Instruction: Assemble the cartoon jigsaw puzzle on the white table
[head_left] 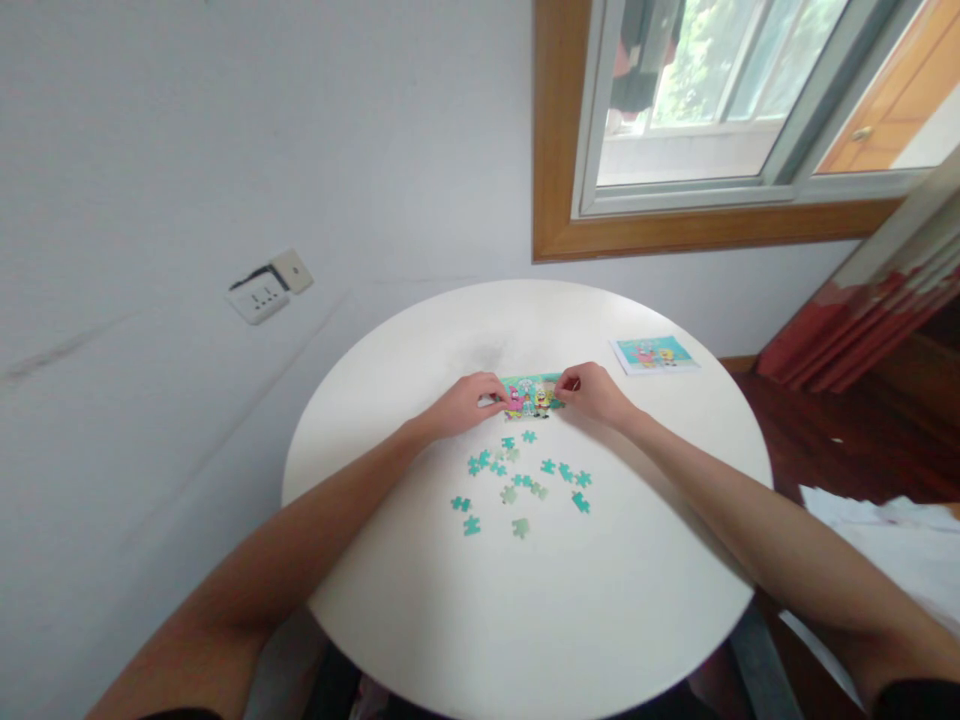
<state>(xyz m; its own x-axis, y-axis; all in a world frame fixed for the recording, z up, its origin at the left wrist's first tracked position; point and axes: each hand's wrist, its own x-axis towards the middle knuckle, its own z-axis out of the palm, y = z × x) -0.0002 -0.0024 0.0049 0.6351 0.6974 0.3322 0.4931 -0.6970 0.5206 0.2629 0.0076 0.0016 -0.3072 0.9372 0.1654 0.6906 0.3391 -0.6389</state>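
Left hand [474, 404], right hand [595, 394] flank puzzle [531, 397] (apparently touching it).

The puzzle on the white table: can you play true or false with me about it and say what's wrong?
1. The left hand and right hand are at opposite ends of the joined puzzle. True.
2. The loose pieces lie nearer the person than the joined puzzle. True.
3. All the loose pieces are red. False: they are green, some paler.
4. Nothing lies right of the right hand. False: the picture card does.
5. The picture card lies on the white table. True.
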